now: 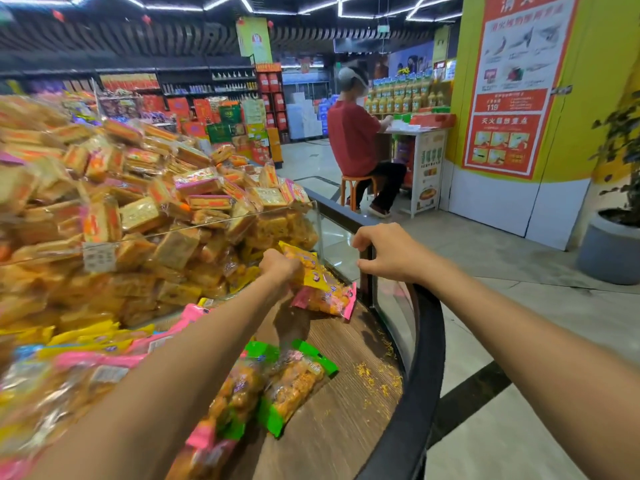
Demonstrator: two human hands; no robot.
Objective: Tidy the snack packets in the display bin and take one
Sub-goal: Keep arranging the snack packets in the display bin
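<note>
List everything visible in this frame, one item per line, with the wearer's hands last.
yellow packet: one, yellow, held above the bin floor
pink-edged packet: one, pink and orange, bin floor, below the yellow packet
green packets: two, green and orange, side by side on the bin floor
wrapped cakes: large heap, orange-yellow, behind the clear divider
bin rim: one, black, curved, right edge
seated person: one, red top, on an orange stool
left hand: grips the yellow packet
right hand: fingers curled, at the bin rim
</note>
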